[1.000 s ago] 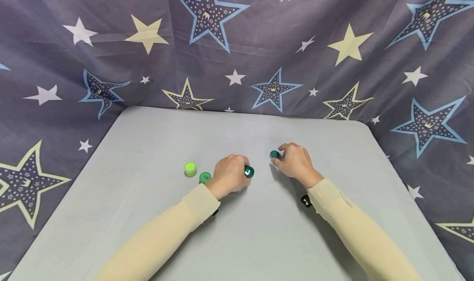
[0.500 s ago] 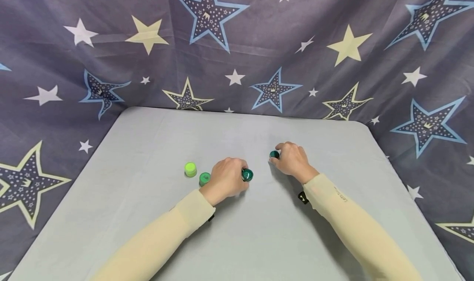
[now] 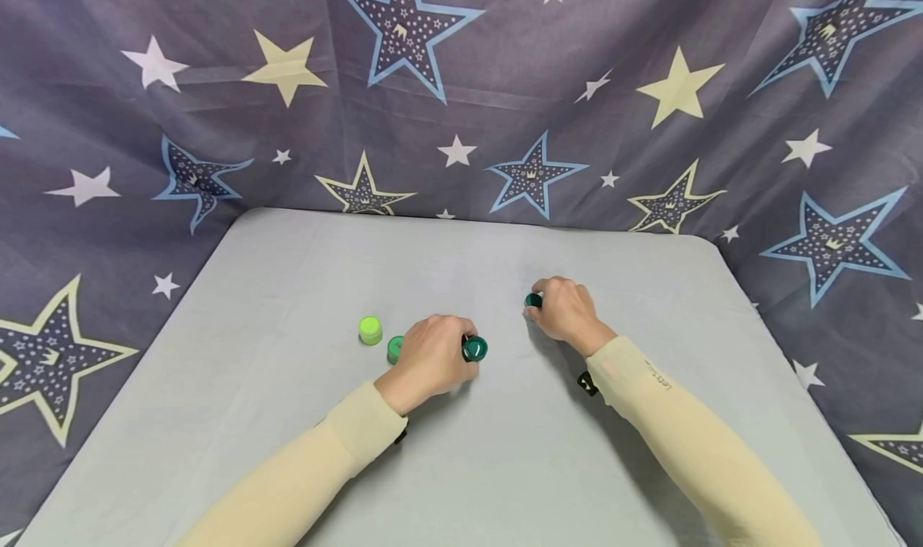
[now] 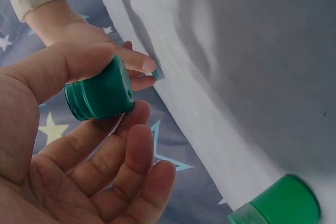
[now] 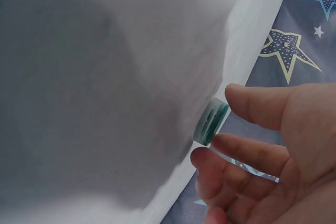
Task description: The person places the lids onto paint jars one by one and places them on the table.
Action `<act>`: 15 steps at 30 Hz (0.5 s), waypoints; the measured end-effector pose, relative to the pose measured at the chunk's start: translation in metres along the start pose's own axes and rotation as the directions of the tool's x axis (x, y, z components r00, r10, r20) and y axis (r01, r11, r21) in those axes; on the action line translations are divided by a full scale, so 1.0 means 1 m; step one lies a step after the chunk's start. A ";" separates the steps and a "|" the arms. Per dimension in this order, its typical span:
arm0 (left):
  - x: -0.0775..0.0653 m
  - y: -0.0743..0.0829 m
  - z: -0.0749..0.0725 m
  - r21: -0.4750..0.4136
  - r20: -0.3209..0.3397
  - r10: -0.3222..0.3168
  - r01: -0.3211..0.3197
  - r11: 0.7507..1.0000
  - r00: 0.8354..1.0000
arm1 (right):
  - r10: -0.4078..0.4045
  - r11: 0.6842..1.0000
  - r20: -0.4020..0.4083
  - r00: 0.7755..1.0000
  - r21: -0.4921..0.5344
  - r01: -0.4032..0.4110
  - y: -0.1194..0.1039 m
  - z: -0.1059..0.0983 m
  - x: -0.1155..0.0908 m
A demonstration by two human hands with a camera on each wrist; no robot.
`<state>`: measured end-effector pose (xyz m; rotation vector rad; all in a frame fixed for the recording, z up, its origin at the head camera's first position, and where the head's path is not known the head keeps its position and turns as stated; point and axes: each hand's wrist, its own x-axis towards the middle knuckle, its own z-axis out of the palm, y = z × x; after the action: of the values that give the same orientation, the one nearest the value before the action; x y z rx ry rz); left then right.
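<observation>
My left hand (image 3: 433,359) holds a small dark green jar (image 3: 474,348) with its ringed neck upward, pinched between thumb and fingers. The left wrist view shows the jar (image 4: 100,90) apart from the table. To the right, a short round piece, clear and teal like a jar lid (image 5: 211,121), lies on the table. Thumb and index finger of my right hand (image 3: 567,311) stand at opposite edges of it and appear to pinch it. Just left of my left hand is another green jar (image 3: 394,349), partly hidden by that hand.
A lime green jar (image 3: 371,330) stands farther left on the pale cloth-covered table (image 3: 461,475). Behind the table and along its sides hangs a dark curtain (image 3: 505,114) with a star print.
My left hand has moved a little left and toward me with the dark green jar. The right hand has shifted slightly left, closer around the lid, which stays in place.
</observation>
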<state>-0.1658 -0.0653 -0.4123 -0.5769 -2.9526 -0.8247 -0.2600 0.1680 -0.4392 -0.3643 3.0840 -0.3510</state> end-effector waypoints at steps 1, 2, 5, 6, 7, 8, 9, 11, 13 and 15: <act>0.000 0.000 0.000 -0.003 -0.001 0.001 -0.001 1.000 1.000 | -0.002 1.000 -0.001 1.000 0.000 0.002 0.000 0.000 0.000; -0.001 0.000 -0.001 -0.006 -0.001 0.001 -0.001 1.000 1.000 | -0.004 1.000 -0.003 1.000 -0.001 0.004 0.000 0.000 0.001; -0.002 0.000 -0.001 -0.006 0.002 0.000 0.000 1.000 1.000 | -0.005 1.000 -0.006 1.000 0.007 0.005 0.000 0.001 0.001; -0.003 0.001 -0.002 -0.007 0.002 0.000 0.000 1.000 1.000 | -0.005 1.000 -0.006 1.000 0.013 0.005 0.000 0.001 0.001; -0.003 0.001 -0.002 -0.008 0.002 -0.001 0.001 1.000 1.000 | -0.005 1.000 -0.006 1.000 0.017 0.005 -0.001 0.001 0.001; -0.004 0.001 -0.002 -0.011 0.004 -0.003 0.003 1.000 1.000 | -0.005 1.000 -0.006 1.000 0.019 0.005 -0.001 0.001 0.001; -0.004 0.001 -0.002 -0.015 0.006 -0.004 0.004 1.000 1.000 | -0.005 1.000 -0.005 1.000 0.023 0.005 -0.001 0.002 0.001; -0.005 0.001 -0.003 -0.021 0.009 -0.007 0.007 1.000 1.000 | -0.006 1.000 -0.007 1.000 0.028 0.006 -0.001 0.002 0.000; -0.006 0.001 -0.003 -0.025 0.014 -0.014 0.014 1.000 1.000 | -0.008 0.999 -0.014 1.000 0.034 0.009 0.000 0.003 -0.001; -0.007 0.000 -0.002 -0.027 0.014 -0.016 0.017 0.999 1.000 | -0.011 0.999 -0.024 1.000 0.046 0.012 -0.001 0.002 -0.002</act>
<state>-0.1596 -0.0687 -0.4111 -0.5627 -2.9673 -0.8675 -0.2580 0.1674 -0.4413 -0.3801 3.0916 -0.4299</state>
